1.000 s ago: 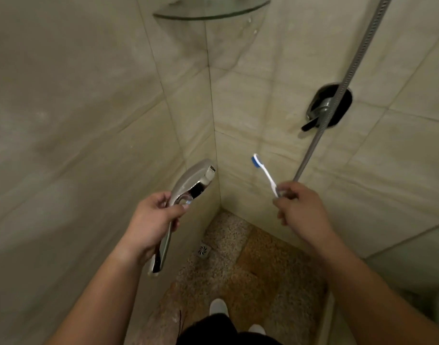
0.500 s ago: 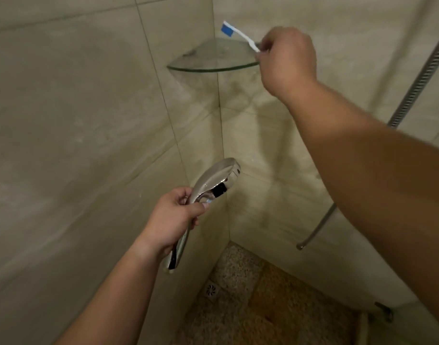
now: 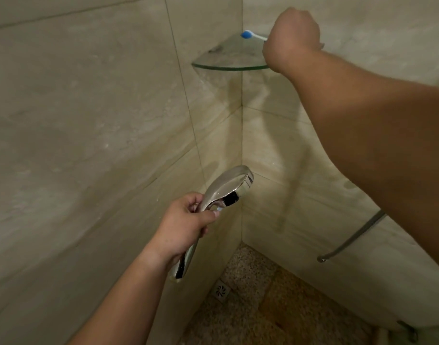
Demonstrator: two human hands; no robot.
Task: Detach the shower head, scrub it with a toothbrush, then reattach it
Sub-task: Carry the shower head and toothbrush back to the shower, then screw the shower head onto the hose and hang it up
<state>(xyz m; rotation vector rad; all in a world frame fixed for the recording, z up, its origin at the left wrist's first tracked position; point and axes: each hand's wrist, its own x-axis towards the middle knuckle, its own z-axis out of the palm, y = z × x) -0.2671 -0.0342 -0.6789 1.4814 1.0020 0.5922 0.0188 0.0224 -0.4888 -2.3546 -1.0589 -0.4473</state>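
My left hand (image 3: 183, 226) grips the handle of the chrome shower head (image 3: 228, 186), which is off its hose and points up toward the tiled corner. My right hand (image 3: 292, 37) is raised over the glass corner shelf (image 3: 223, 62) with its fingers closed on the white handle of a toothbrush (image 3: 250, 35). The blue brush tip lies low over the shelf glass; I cannot tell whether it touches. The loose end of the metal hose (image 3: 348, 241) hangs free at the right, below my right forearm.
Beige tiled walls meet in a corner straight ahead. A small floor drain (image 3: 222, 291) sits in the speckled shower floor below the corner. My right forearm crosses the upper right of the view and hides the wall behind it.
My right hand rose from waist height to the corner shelf with the toothbrush, then lowered the brush toward the glass. My left hand kept hold of the shower head.
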